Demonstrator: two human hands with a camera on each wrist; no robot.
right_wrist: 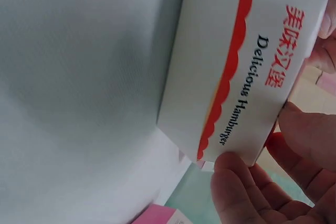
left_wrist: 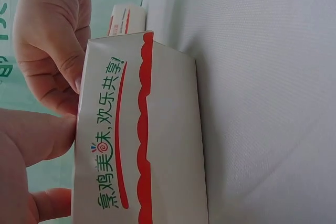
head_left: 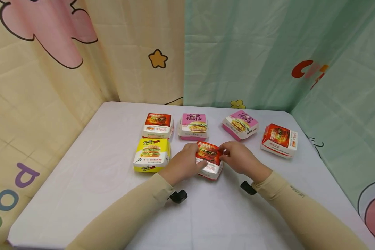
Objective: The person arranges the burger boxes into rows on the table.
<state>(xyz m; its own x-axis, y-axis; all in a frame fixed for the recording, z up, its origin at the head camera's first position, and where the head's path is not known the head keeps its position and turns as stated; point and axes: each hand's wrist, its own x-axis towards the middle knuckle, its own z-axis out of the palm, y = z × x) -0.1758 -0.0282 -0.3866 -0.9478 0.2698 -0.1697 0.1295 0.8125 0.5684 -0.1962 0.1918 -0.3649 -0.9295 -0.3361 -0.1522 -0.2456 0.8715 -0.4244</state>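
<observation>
Both hands are on a red and white burger box (head_left: 209, 156) that lies closed on the table, turned slightly. My left hand (head_left: 182, 164) grips its left side, with the thumb over the near part of the lid. At the right far corner, my right hand (head_left: 241, 158) pinches the lid's edge with curled fingers. Green lettering and a red scalloped band mark the burger box's side (left_wrist: 115, 140) in the left wrist view. In the right wrist view, right-hand fingers (right_wrist: 233, 187) touch the corner of the side printed "Delicious Hamburger".
A yellow burger box (head_left: 151, 156) lies just left of my left hand, with another red box (head_left: 157, 125) behind it. Two pink boxes (head_left: 193, 126) stand along the back. Farther right lies one more red box (head_left: 280, 140). Curtains (head_left: 237, 52) border the white table (head_left: 81, 187).
</observation>
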